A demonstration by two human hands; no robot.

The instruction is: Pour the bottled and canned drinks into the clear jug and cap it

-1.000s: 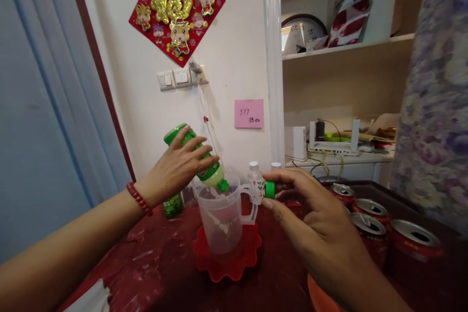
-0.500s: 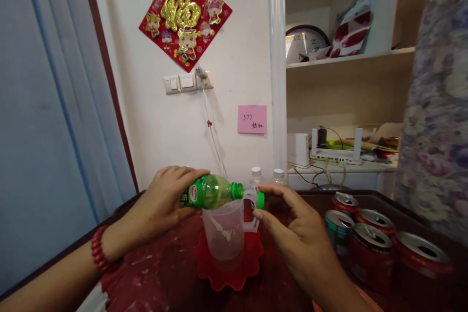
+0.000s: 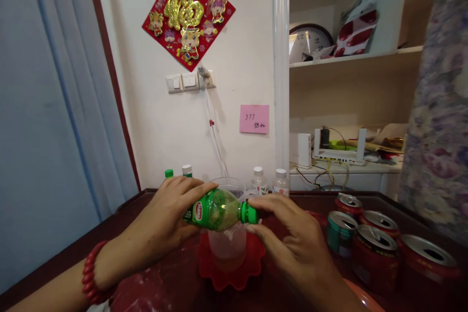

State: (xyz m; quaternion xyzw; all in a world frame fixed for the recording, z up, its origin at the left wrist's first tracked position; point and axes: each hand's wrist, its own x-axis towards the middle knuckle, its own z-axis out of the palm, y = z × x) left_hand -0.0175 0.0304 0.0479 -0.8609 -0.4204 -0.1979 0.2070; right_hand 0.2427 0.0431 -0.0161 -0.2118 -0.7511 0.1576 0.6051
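My left hand (image 3: 175,209) is wrapped round a green plastic bottle (image 3: 217,208) that lies sideways in the air, its neck pointing right. Between the thumb and fingers of my right hand (image 3: 296,239) is a green bottle cap (image 3: 249,213), right at the bottle's mouth. Whether the cap is threaded on, I cannot tell. Behind and below the bottle stands a translucent plastic jug (image 3: 227,248), partly hidden by it, with a little liquid at its bottom. The jug sits on a red scalloped dish (image 3: 234,278).
Several opened drink cans (image 3: 376,243) stand at the right of the dark table. Two white-capped bottles (image 3: 259,183) are by the wall, and more bottles (image 3: 168,174) stand behind my left hand. An orange rim (image 3: 361,297) shows at the lower right. Clear plastic wrap (image 3: 141,290) lies at lower left.
The cap in my right hand has come left onto the bottle's mouth; before, there was a gap between them. The bottle has lowered in front of the jug.
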